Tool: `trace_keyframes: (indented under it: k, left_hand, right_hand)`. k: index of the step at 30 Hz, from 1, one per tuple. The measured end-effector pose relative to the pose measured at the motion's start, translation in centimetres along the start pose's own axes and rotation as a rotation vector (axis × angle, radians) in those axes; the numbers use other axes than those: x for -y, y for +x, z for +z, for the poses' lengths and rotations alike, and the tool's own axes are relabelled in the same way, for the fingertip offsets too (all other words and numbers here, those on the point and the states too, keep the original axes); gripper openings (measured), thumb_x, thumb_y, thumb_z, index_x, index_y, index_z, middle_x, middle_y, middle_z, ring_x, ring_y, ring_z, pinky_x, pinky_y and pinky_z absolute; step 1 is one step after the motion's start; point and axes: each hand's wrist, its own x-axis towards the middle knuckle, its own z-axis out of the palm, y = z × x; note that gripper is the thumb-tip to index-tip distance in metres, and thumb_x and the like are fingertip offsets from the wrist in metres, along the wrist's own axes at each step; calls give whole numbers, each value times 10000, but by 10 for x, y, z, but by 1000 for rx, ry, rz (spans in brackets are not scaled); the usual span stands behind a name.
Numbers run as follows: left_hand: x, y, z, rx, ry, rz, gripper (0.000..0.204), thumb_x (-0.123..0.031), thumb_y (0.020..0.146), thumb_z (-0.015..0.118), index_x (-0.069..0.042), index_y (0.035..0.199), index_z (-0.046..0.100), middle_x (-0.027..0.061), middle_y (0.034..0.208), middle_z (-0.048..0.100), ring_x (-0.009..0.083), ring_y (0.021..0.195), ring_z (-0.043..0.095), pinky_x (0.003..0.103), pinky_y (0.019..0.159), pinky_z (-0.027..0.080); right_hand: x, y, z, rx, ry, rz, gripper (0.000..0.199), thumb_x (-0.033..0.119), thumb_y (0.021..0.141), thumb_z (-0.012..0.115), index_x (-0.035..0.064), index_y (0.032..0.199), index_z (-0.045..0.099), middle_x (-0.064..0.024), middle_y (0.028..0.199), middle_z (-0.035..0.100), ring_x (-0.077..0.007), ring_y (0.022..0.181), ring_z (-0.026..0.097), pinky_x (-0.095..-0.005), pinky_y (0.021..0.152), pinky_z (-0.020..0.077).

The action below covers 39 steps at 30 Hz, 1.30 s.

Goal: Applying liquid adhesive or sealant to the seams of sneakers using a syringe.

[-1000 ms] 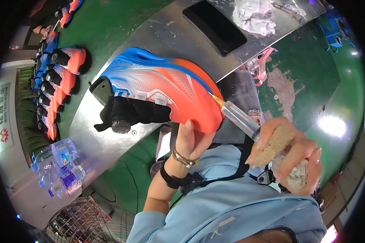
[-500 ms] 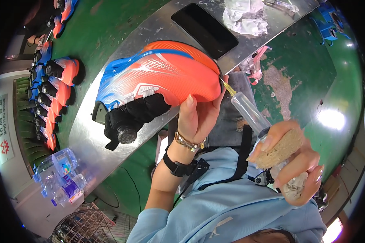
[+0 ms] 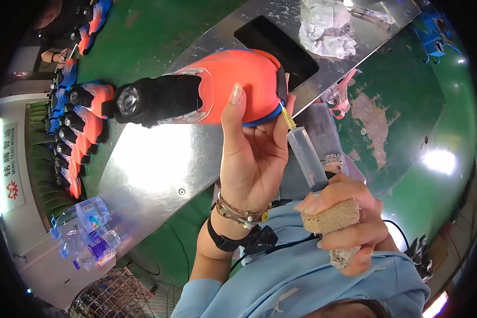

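Note:
My left hand (image 3: 252, 159) is closed round the toe end of an orange, blue and black sports shoe (image 3: 238, 74), the thumb pressing on its upper. The black tongue and round dial of the shoe point left. In my right hand (image 3: 368, 212) is a clear syringe (image 3: 306, 159) with a yellow-based needle tip. That tip meets the edge between sole and upper at the toe, close to my left fingers. The same right hand also grips a tan crumbly-looking block (image 3: 331, 217) and a crumpled whitish wad (image 3: 344, 257).
Under the shoe lies a metal table (image 3: 159, 175) bearing a black phone (image 3: 275, 50) and crumpled white paper (image 3: 327, 32). Similar shoes (image 3: 85, 127) stand in rows at the left, near another person's hand (image 3: 49, 56). Plastic bottles (image 3: 93, 222) stand at the table's near left.
My left hand has rolled the shoe so its tongue and toe top face up. My right hand has moved left and in with the syringe, its tip staying at the toe edge.

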Motion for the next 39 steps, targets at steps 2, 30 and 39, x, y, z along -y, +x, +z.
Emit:
trace_keyframes:
  k: [2,30,39]
  left_hand:
    - [-4,1,6,-32,17,-22,471,-304,826,617,-27,1178,470,145,1176,535,200,1039,546,236,839,507]
    - [-203,52,-93,-101,503,419,277,-114,887,479,88,1076,487,180,1170,526,212,1086,530,273,912,464]
    - [-138,223,9,81,658,90,448,-236,916,423,125,1165,329,209,1231,464,271,1150,471,341,1003,378]
  right_hand:
    - [0,1,-4,3,-18,7,378,321,846,434,23,682,598,-290,960,534,-292,687,580,-327,578,456]
    - [-77,22,-106,-535,-366,-3,404,234,912,365,-1,616,507,-184,951,544,-242,894,493,-358,770,390]
    - [-103,25,-117,-484,-323,21,433,271,918,384,-11,630,541,-188,967,541,-232,828,523,-319,688,433]
